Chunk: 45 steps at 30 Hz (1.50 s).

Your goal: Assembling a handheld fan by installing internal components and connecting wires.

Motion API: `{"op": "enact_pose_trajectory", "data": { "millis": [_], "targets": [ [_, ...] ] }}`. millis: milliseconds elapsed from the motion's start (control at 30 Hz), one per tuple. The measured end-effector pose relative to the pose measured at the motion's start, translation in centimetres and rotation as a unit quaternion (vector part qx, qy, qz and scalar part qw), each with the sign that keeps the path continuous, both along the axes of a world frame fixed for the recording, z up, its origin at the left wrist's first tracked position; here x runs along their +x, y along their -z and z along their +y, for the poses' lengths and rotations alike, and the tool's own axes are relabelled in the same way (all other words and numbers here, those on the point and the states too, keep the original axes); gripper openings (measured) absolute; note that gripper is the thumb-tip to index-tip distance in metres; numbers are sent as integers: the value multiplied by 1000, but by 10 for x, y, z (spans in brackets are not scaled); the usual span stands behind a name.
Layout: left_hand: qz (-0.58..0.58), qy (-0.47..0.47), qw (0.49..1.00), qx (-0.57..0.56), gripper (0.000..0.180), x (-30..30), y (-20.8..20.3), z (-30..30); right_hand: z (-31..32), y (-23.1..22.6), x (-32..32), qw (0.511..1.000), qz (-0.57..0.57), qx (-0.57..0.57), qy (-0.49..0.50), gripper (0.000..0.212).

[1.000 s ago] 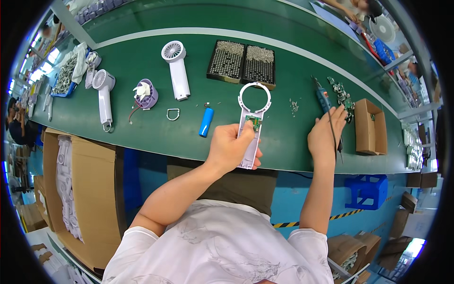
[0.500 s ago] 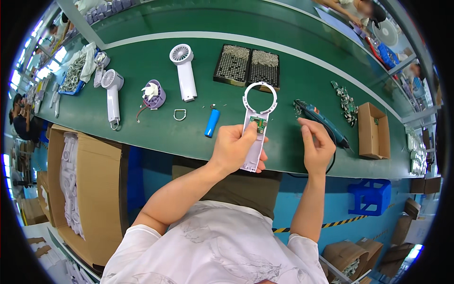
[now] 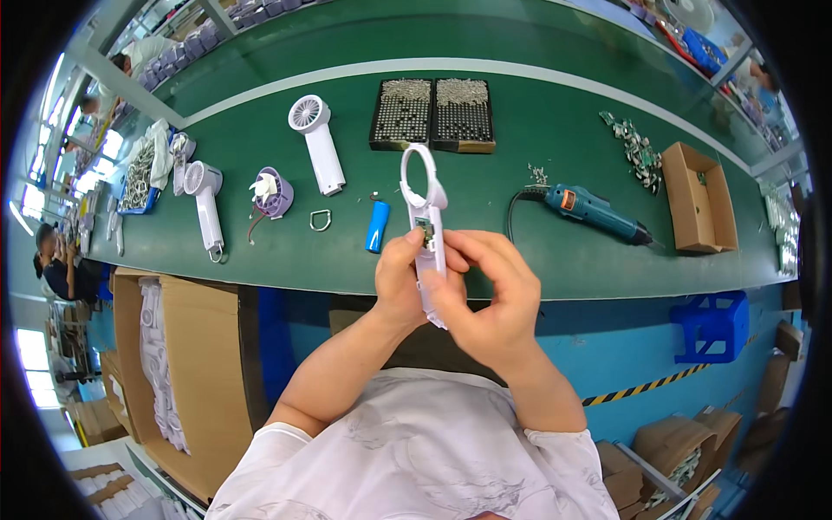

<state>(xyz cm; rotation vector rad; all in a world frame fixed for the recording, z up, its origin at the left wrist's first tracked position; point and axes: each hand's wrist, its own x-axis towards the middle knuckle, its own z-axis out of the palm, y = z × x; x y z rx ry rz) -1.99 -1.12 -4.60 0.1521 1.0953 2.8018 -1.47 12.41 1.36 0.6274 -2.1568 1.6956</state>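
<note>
My left hand (image 3: 399,279) is closed on a pale lilac handheld-fan shell half (image 3: 434,276), its open ring end pointing away from me. The left thumb presses beside a small green circuit board (image 3: 425,230) set in the shell. From the other side my right hand (image 3: 498,303) also grips the shell, its thumb low on the handle and its fingers partly hidden behind. Tilted on edge, the shell stands over the bench's near side. Just left of it lies a blue battery (image 3: 377,227). Further left are a metal D-ring (image 3: 321,221) and a purple motor unit with white blades (image 3: 273,192).
Two white handheld fans (image 3: 319,147) (image 3: 206,212) lie on the green bench. Black screw trays (image 3: 401,130) sit at the back. To the right are an electric screwdriver (image 3: 598,214), loose circuit boards (image 3: 637,152) and a cardboard box (image 3: 698,212). A large carton (image 3: 204,364) stands lower left.
My right hand has come in from the right and taken hold of the shell. The shell has turned from facing up to edge-on and shifted left. The view has shifted too.
</note>
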Motion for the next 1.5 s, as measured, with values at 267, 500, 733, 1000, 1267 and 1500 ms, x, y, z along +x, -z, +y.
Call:
{"op": "enact_pose_trajectory", "data": {
  "millis": [267, 500, 733, 1000, 1267, 1500],
  "targets": [
    [89, 72, 987, 112, 63, 1, 6, 0, -10, -2, 8, 994, 90, 10, 68, 32],
    [102, 115, 974, 167, 67, 6, -1, 3, -14, 1, 11, 988, 123, 15, 91, 30],
    [133, 78, 958, 240, 56, 8, -10, 11, -20, 0, 19, 981, 148, 18, 122, 28],
    [139, -20, 990, 21, 64, 17, 11, -11, -18, -1, 20, 975, 174, 30, 135, 30],
    [191, 58, 979, 42, 82, 13, 21, -18, -21, 0, 20, 978, 174, -1, 117, 28],
    [204, 41, 975, 78, 80, 13, 4, -10, -22, 4, 20, 983, 156, -11, 95, 27]
  ]
}}
